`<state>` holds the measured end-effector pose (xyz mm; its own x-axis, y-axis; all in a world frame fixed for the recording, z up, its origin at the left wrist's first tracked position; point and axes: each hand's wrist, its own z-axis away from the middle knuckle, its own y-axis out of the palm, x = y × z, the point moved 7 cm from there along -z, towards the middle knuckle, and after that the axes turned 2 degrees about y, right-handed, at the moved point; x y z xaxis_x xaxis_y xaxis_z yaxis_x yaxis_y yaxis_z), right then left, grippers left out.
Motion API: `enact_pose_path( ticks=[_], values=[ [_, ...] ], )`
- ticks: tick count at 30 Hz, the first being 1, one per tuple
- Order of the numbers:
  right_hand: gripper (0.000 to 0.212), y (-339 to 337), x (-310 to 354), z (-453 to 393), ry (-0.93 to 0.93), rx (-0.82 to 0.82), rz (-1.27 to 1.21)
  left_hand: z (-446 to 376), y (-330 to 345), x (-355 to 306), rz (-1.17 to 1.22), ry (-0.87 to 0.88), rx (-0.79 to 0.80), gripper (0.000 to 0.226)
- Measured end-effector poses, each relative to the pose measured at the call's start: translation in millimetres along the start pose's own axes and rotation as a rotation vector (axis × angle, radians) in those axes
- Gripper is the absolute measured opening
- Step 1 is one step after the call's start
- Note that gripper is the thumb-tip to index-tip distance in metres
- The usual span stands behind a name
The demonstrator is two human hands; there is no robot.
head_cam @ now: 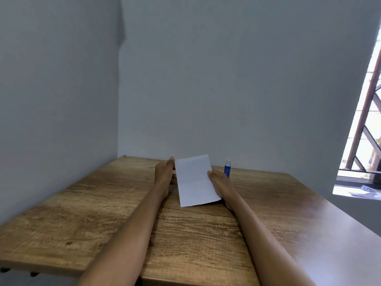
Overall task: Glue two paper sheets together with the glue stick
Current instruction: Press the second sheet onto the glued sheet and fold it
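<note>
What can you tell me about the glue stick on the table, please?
The glue stick is a small tube with a blue body and a whitish cap. It stands upright on the far part of the wooden table, near the wall, just behind the right hand. Its cap seems on. No hand holds it.

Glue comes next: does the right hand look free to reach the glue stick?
Probably not yet: the right hand is holding the paper. The glue stick stands upright just beyond it, nothing between.
</note>
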<state>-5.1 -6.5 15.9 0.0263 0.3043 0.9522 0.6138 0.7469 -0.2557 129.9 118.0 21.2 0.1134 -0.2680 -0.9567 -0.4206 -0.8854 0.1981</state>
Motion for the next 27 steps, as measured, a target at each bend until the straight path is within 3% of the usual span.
enact_pose_path(
  ticks=[4, 6, 9, 13, 17, 21, 27],
  values=[
    [0.028, -1.4, -0.3, -0.9, -0.004, -0.016, 0.046, 4.0, 9.0, 0.2, -0.113, 0.015, 0.117, 0.033],
    [0.018, -2.2, 0.0, -2.7, -0.029, -0.024, 0.073, 3.1, 8.7, 1.8, -0.101, 0.040, 0.139, 0.020],
    [0.004, -11.7, -1.0, -4.3, -0.066, -0.097, 0.020, 2.5, 7.6, 3.2, -0.110, 0.040, 0.152, 0.020],
    [0.030, -26.2, -5.4, -4.7, -0.033, -0.248, -0.054, 8.3, 17.1, 0.3, -0.130, 0.054, 0.227, 0.018],
    [0.049, -23.7, -1.2, -3.3, -0.034, -0.263, -0.023, 15.6, 24.9, -1.0, -0.192, 0.055, 0.299, 0.016],
    [0.028, -30.3, 0.1, -3.6, -0.083, -0.316, 0.020, 25.6, 39.4, 1.3, -0.266, 0.040, 0.429, 0.022],
    [0.044, -32.7, -5.6, -3.5, 0.026, -0.337, -0.092, 23.8, 38.7, 6.1, -0.235, 0.008, 0.415, 0.025]
  ],
)
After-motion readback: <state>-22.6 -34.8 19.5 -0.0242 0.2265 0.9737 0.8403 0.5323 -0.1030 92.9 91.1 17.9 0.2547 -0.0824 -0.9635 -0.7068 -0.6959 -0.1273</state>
